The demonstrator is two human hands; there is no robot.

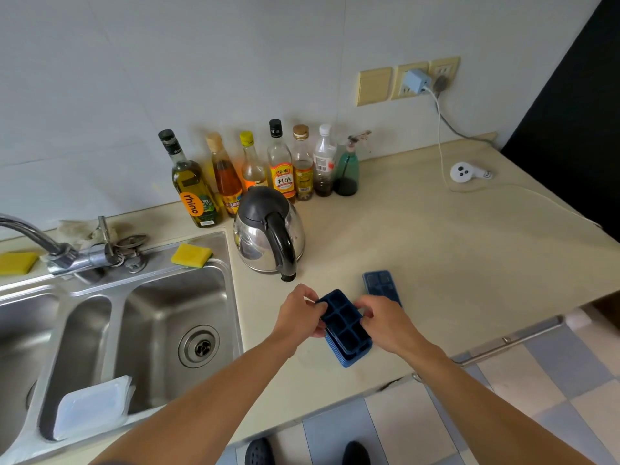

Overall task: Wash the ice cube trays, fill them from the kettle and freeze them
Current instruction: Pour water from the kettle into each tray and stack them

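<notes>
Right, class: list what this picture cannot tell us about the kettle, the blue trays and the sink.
Head view:
Kettle: water level hidden by its lid and steel wall.
Ice cube trays: number stacked unclear; left hand and right hand cover the sides.
Sink: left basin cut off by the frame edge.

Stacked blue ice cube trays point(345, 325), steel kettle point(268, 234)

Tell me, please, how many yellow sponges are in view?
2. One yellow sponge lies on the sink's back rim beside the kettle; the other sponge sits at the frame's left edge behind the tap. None seems hidden.
</notes>
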